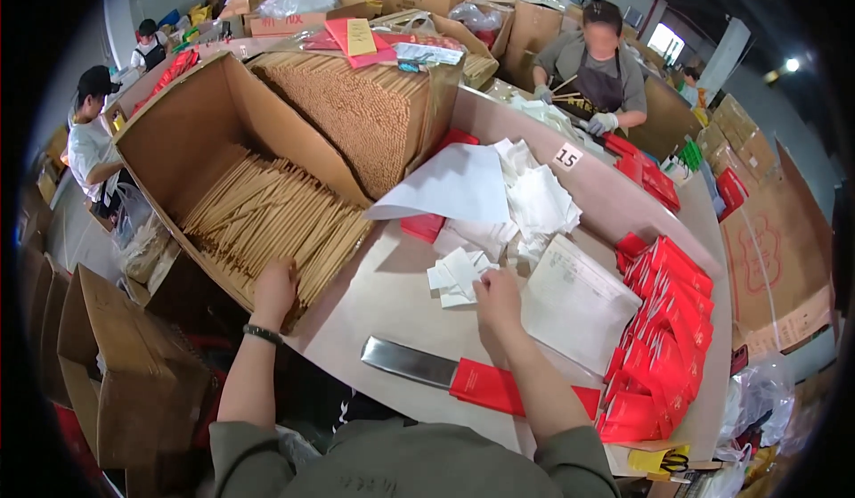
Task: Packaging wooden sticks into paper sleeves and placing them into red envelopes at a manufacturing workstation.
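Note:
At the near end of an open cardboard box (191, 88), my left hand (274, 286) is curled against a pile of wooden chopsticks (276, 217). Its fingertips are partly hidden among the sticks. My right hand (499, 300) is closed at the edge of a small white paper packet (459, 277) lying on the table (356, 315); the fingertips are hard to make out. In front of me lies a flat metal strip (408, 361), its right end inside a red paper sleeve (485, 384).
Many red paper sleeves (659, 346) are heaped at the right. White packets (539, 195) and a white sheet (445, 186) lie beyond my right hand. Bundled chopsticks (347, 115) fill a second box. Across the partition (606, 191) a gloved co-worker (597, 70) handles sticks.

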### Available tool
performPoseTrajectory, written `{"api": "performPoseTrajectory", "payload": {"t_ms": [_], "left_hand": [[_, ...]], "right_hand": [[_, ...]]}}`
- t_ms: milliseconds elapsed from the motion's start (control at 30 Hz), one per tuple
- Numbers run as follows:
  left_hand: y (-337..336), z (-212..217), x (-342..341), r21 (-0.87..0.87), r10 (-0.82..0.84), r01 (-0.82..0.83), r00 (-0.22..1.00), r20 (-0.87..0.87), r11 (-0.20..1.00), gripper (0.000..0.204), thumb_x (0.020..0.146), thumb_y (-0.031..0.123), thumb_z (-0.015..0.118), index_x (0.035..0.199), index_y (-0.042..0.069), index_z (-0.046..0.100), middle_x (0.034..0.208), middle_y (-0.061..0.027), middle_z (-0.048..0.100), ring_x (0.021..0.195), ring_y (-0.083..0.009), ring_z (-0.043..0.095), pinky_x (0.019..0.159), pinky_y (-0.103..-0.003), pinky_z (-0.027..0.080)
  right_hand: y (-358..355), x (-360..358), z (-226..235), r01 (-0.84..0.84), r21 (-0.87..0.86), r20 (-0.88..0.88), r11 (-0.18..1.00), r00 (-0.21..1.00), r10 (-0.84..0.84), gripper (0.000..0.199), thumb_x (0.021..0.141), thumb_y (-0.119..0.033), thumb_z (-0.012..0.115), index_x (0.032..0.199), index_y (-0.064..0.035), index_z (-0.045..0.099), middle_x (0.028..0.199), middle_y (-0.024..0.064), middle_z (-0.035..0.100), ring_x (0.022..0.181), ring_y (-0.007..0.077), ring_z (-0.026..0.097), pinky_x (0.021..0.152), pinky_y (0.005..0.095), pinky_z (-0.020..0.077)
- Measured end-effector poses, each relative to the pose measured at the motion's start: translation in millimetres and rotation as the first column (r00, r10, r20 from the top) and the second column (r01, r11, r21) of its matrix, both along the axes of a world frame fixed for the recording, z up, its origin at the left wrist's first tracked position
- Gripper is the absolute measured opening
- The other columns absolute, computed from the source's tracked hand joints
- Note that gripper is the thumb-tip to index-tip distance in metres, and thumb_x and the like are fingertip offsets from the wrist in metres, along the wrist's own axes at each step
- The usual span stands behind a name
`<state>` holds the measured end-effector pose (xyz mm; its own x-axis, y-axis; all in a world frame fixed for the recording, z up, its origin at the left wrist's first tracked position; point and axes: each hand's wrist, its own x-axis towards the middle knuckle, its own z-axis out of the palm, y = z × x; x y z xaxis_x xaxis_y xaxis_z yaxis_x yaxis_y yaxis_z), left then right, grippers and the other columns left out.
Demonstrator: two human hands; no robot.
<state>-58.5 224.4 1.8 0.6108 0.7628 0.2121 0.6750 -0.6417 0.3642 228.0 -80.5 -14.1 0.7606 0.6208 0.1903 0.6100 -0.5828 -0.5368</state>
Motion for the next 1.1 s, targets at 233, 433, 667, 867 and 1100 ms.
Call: {"api": "performPoseTrajectory", "payload": {"t_ms": [233, 433, 667, 867, 1100], "left_hand": [[12, 2, -14, 0.018, -0.108, 0.112, 0.982, -0.157, 0.994, 0.015, 0.094, 0.013, 0.052, 0.097, 0.005, 0.064, 0.089, -0.0225, 0.063, 0.087, -0.0441, 0.06, 0.073, -0.049, 0.048], [-58, 14, -13, -0.39, 0.107, 0.18, 0.785, 0.611, 0.903, 0.019, 0.103, 0.013, 0.052, 0.107, -0.001, 0.063, 0.084, 0.0011, 0.058, 0.075, -0.0075, 0.05, 0.068, -0.023, 0.044], [-87, 42, -15, -0.708, -0.447, 0.256, 0.89, -0.093, 0.658, 0.006, 0.091, -0.003, 0.061, 0.095, -0.003, 0.066, 0.092, -0.0044, 0.067, 0.084, -0.0099, 0.059, 0.073, -0.026, 0.049], [-181, -8, 45, -0.483, -0.628, 0.673, 0.725, 0.283, 0.56, 0.014, 0.077, 0.001, 0.072, 0.091, 0.0, 0.068, 0.097, -0.0102, 0.066, 0.09, -0.0257, 0.066, 0.075, -0.035, 0.053], [-208, -6, 70, -0.38, -0.408, 0.417, 0.906, 0.109, 0.826, 0.029, 0.079, 0.01, 0.076, 0.103, 0.001, 0.062, 0.104, -0.0139, 0.06, 0.09, -0.0292, 0.06, 0.078, -0.039, 0.051]], "right_hand": [[-30, -53, 52, -0.517, 0.109, -0.317, 0.849, 0.792, 0.522, 0.015, 0.082, -0.015, 0.069, 0.088, -0.0012, 0.065, 0.096, 0.016, 0.061, 0.092, 0.0357, 0.059, 0.082, 0.0432, 0.0481], [-53, -115, 25, -0.473, 0.002, 0.039, 0.881, 0.88, 0.473, 0.032, 0.077, -0.013, 0.075, 0.103, -0.005, 0.059, 0.111, 0.0112, 0.06, 0.109, 0.033, 0.055, 0.092, 0.0451, 0.0461], [-116, -111, 18, -0.447, 0.029, -0.049, 0.894, 0.893, 0.448, 0.034, 0.077, -0.02, 0.08, 0.094, -0.001, 0.058, 0.13, 0.0207, 0.055, 0.122, 0.0392, 0.051, 0.102, 0.047, 0.0434], [-109, -120, 3, -0.511, 0.046, 0.004, 0.858, 0.859, 0.512, 0.036, 0.077, -0.026, 0.079, 0.092, 0.0005, 0.059, 0.136, 0.0218, 0.052, 0.127, 0.0407, 0.047, 0.103, 0.0481, 0.0426], [-99, -123, 3, -0.412, -0.086, 0.048, 0.907, 0.908, 0.417, 0.042, 0.077, -0.027, 0.078, 0.103, 0.0011, 0.06, 0.138, 0.0229, 0.049, 0.125, 0.0396, 0.047, 0.103, 0.0484, 0.041]]}}
